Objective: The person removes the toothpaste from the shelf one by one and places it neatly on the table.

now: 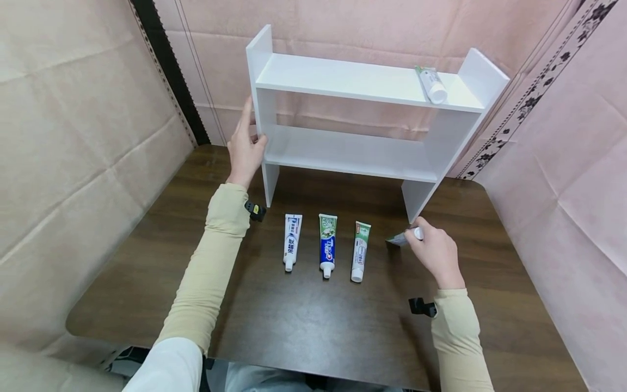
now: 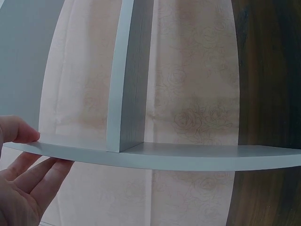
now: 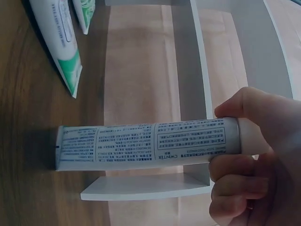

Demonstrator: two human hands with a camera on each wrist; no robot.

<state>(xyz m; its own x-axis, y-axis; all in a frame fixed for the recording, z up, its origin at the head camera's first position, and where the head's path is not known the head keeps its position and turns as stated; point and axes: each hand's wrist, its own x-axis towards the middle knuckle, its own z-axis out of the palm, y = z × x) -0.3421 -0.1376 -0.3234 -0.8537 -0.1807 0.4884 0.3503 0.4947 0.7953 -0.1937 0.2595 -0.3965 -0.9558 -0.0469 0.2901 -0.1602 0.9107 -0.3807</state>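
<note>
My left hand (image 1: 245, 153) grips the left side panel of a white two-tier shelf rack (image 1: 338, 73). In the left wrist view the thumb lies on one face of that panel (image 2: 188, 161), the fingers on the other. With thumb and fingers, my right hand (image 1: 437, 255) holds a toothpaste tube (image 3: 150, 146) by its white cap end. Small print covers the tube's visible side, and its flat end points left. In the head view this tube (image 1: 399, 238) is above the table, by the rack's right foot.
Three toothpaste tubes lie in a row on the brown table (image 1: 294, 321): a white-and-blue one (image 1: 292, 239), a green-and-blue one (image 1: 327, 245) and a white-and-green one (image 1: 360, 251). Another tube (image 1: 432, 85) rests on the upper tier's right end. Pink cloth (image 1: 362, 27) hangs behind.
</note>
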